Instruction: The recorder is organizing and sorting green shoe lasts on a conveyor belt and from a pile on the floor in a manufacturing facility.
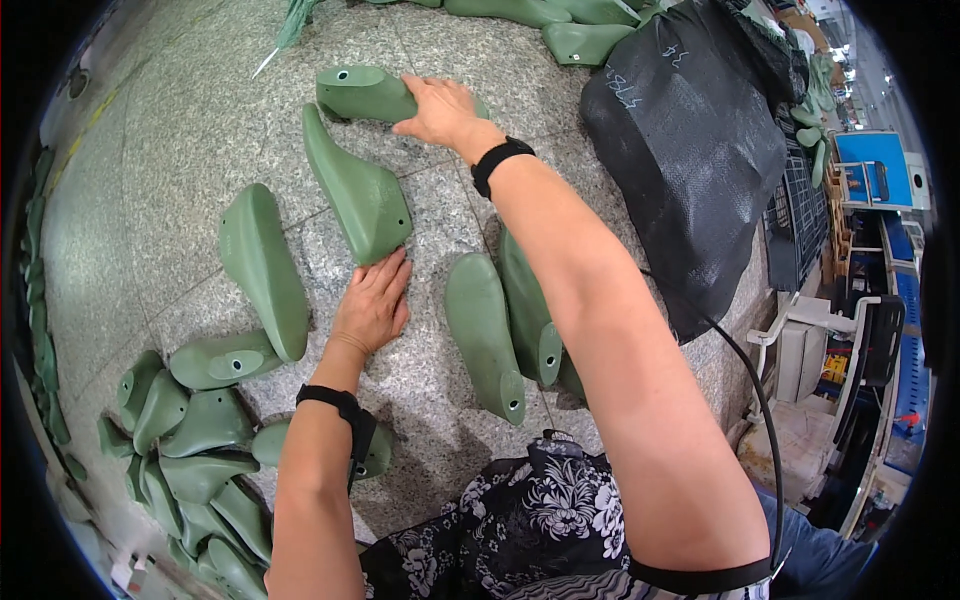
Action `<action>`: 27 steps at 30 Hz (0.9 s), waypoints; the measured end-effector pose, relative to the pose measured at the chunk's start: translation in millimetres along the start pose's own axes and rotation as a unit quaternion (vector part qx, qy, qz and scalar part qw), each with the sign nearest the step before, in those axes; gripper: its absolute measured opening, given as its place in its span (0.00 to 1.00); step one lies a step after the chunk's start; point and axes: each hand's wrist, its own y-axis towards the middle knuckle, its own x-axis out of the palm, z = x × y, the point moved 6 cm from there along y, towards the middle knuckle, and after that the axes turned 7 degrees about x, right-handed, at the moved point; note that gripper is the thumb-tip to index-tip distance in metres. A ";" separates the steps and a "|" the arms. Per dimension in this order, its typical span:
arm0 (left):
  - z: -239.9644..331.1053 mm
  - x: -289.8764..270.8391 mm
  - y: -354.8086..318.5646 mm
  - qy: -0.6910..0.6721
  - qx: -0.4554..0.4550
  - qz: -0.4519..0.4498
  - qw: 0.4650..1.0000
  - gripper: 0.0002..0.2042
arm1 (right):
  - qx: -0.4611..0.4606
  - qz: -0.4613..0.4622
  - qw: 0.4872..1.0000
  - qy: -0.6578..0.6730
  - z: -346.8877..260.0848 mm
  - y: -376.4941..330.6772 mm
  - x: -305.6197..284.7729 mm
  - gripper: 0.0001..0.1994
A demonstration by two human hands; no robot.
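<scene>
Green plastic shoe lasts lie on a speckled stone floor. At the top, my right hand (440, 112) grips a shoe last (362, 95) lying crosswise, thumb on its near side and fingers over it. Just below lies another shoe last (360, 195), its toe pointing up and away. My left hand (372, 305) rests low at that last's heel, fingers stretched out and fingertips touching it. To its left are a slanted shoe last (262, 265) and a crosswise one (225, 360). Right of my left hand, a shoe last (482, 330) stands beside another (525, 310), partly hidden by my right forearm.
A heap of green lasts (205, 465) fills the lower left. A large black sack (690, 150) lies at the right, with more lasts (590, 42) along the top edge. A black cable (745, 360) runs beside my right arm. Blue equipment (880, 168) stands far right.
</scene>
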 end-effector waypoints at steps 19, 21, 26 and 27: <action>42.9 47.6 37.1 -0.063 0.113 0.105 0.986 0.19 | -0.059 -0.055 0.988 0.132 -34.6 -54.2 37.9 0.28; 26.7 42.9 69.9 -0.021 0.021 0.076 0.997 0.19 | -0.084 -0.193 0.922 0.326 -30.7 -56.7 42.8 0.26; 8.2 37.4 62.3 0.013 -0.095 0.072 0.993 0.23 | 0.246 -0.036 0.885 0.394 90.9 -41.6 5.7 0.21; 7.3 38.5 72.1 0.016 -0.092 0.075 0.993 0.23 | 0.223 -0.040 0.809 0.542 135.4 -31.5 1.0 0.21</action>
